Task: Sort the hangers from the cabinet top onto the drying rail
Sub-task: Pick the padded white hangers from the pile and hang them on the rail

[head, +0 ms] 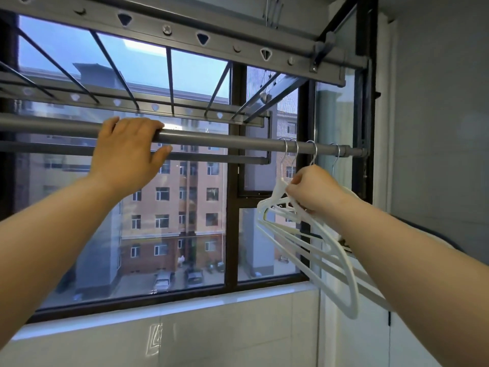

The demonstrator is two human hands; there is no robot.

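Hangers [341, 263]: white bunch at 4 o'clock of view, four hooks over the drying rail [211, 140] at its 3 o'clock end. Right hand [309, 192] fingers pinch the bunch at the necks; left hand [129, 152] at 10 o'clock holds the rail, fingers curled over the top, thumb under. Step looks like spacing them out, so the next move likely needs one neck singled out and slid toward 9 o'clock without dragging the rest.

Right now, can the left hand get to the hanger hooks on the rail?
Probably yes. The left hand grips the rail, and the rail between it and the hooks is bare, so it could slide over. The right hand pinches the hangers just below, so room there looks tight.
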